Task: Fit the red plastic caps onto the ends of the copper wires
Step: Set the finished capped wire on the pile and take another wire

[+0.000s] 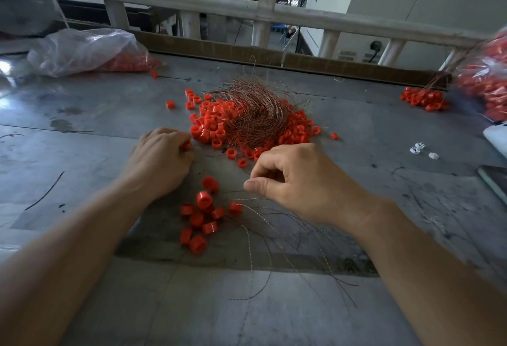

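copper wires [255, 115] lie as a fine, springy, nest-shaped tangle in the middle of the dull grey metal table [82, 126], sitting on and ringed by a heap of red caps [204, 131], short glossy plastic rings. a smaller cluster [203, 216] of the same caps lies nearer, between the two forearms. the left hand [162, 159] rests knuckles-up at the heap's near left edge, its fingers curled in around one cap [186, 144] that shows red at the fingertips. the right hand [296, 183] sits just right of the smaller cluster, thumb pressed against the bent forefinger, pinching a thin strand [258, 199]; more hair-thin strands fan over the table under that wrist toward the near edge. scuffed, stained tabletop spreads open left of the left arm and right of the heap. a brown cardboard strip [274, 57] lines the far edge, with a pale railing [192, 5] behind it. a clear, crinkled plastic bag [82, 49] of caps slumps at far left, a second bag [485, 79] at the right edge, beside a bunch of capped wires [422, 98]. a few small white pieces [419, 148] lie right of the heap.
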The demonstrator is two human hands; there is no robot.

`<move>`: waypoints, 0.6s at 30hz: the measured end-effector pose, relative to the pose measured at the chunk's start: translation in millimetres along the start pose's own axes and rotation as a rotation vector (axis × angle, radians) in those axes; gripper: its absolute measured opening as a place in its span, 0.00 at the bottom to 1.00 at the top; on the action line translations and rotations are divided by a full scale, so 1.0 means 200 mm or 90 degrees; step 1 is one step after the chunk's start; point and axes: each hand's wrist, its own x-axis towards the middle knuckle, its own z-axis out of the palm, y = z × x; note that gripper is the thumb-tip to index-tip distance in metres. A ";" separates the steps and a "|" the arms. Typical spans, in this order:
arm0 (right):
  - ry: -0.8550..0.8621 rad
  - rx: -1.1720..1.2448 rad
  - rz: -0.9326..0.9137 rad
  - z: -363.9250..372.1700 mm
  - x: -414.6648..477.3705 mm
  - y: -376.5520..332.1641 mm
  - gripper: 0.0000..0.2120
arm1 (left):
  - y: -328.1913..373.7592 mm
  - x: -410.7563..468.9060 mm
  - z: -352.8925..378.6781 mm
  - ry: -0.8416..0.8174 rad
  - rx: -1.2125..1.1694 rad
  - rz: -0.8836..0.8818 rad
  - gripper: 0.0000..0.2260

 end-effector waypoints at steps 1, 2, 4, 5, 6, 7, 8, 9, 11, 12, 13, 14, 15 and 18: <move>0.003 -0.002 0.000 0.00 0.00 0.00 0.10 | -0.01 0.00 0.00 0.005 0.005 0.015 0.14; 0.006 -0.003 0.001 0.00 0.00 0.00 0.09 | -0.01 0.00 0.00 0.017 0.002 0.028 0.12; 0.017 -0.007 0.008 0.00 0.00 0.01 0.09 | -0.01 0.00 0.00 0.047 -0.008 0.047 0.10; 0.022 -0.010 0.012 0.00 0.01 0.01 0.09 | -0.01 -0.01 -0.01 0.061 -0.017 0.054 0.09; 0.027 -0.014 0.015 0.00 0.01 0.01 0.09 | 0.00 -0.01 -0.01 0.074 -0.034 0.060 0.08; 0.035 -0.017 0.018 0.00 0.01 0.02 0.09 | 0.00 -0.02 -0.02 0.085 -0.064 0.067 0.08; 0.046 -0.020 0.022 0.00 0.01 0.02 0.08 | 0.02 -0.03 -0.03 0.089 -0.107 0.076 0.06; 0.064 -0.023 0.030 0.00 0.02 0.03 0.08 | 0.03 -0.04 -0.04 0.079 -0.158 0.089 0.05; 0.110 -0.034 0.054 0.00 0.03 0.06 0.07 | 0.07 -0.08 -0.06 0.028 -0.251 0.137 0.07; 0.131 -0.042 0.066 0.00 0.04 0.07 0.07 | 0.09 -0.10 -0.07 -0.002 -0.281 0.165 0.10; 0.143 -0.051 0.076 0.01 0.05 0.09 0.08 | 0.10 -0.11 -0.06 -0.025 -0.294 0.187 0.11; 0.144 -0.063 0.081 0.01 0.06 0.11 0.10 | 0.12 -0.12 -0.06 -0.040 -0.293 0.203 0.11; 0.134 -0.077 0.079 0.02 0.07 0.12 0.13 | 0.12 -0.13 -0.05 -0.044 -0.287 0.212 0.12; 0.077 -0.112 0.059 0.05 0.09 0.14 0.20 | 0.13 -0.13 -0.05 -0.045 -0.286 0.233 0.12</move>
